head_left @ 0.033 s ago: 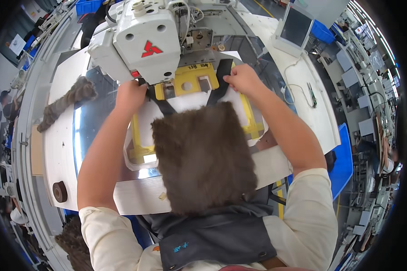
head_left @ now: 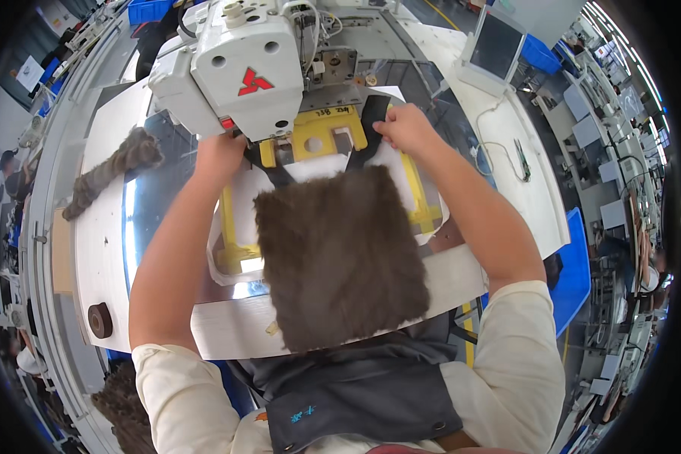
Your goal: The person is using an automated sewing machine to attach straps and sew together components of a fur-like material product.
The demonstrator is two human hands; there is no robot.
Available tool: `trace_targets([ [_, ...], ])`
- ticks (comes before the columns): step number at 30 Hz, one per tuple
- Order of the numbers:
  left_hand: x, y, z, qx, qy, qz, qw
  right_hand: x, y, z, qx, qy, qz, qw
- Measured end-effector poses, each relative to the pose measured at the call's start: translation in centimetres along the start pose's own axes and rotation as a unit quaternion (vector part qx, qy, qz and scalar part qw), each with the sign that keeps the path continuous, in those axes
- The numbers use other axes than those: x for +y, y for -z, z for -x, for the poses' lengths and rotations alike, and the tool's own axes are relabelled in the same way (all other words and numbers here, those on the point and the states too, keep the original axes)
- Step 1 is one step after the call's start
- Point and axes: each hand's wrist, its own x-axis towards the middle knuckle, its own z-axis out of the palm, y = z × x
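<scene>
Both my hands are closed on dark straps beside the sewing machine head (head_left: 246, 68). My left hand (head_left: 221, 157) grips the left strap (head_left: 276, 172) under the head's left side, fingertips partly hidden. My right hand (head_left: 405, 132) pinches the right strap (head_left: 375, 113) near its upper end. Between them is a yellow plate (head_left: 325, 119) with cutouts. A square of brown fur (head_left: 340, 257) hangs from the straps' lower ends over a white template edged in yellow (head_left: 424, 219), reaching the table's front edge (head_left: 469, 280).
A rolled fur strip (head_left: 113, 170) and a dark spool (head_left: 101, 319) lie left. Scissors (head_left: 522, 159) and a screen (head_left: 492, 45) are right. A blue bin (head_left: 571, 272) stands beside the table, more fur (head_left: 117, 401) lies lower left. Other people work at the far sides.
The fur square has shifted slightly up and away from me, along with the straps. Both hands stay closed in nearly the same places.
</scene>
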Motion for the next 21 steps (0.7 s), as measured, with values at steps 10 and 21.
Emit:
trace_targets([
  [10, 1.1, 3.2, 6.6, -0.067, 0.200, 0.446, 0.870, 0.5, 0.9, 5.5, 0.031, -0.064, -0.234, 0.970],
  [21, 6.2, 4.7, 12.2, -0.212, 0.202, 0.412, 0.863, -0.8, 0.1, 11.3, -0.082, -0.113, -0.287, 0.948],
])
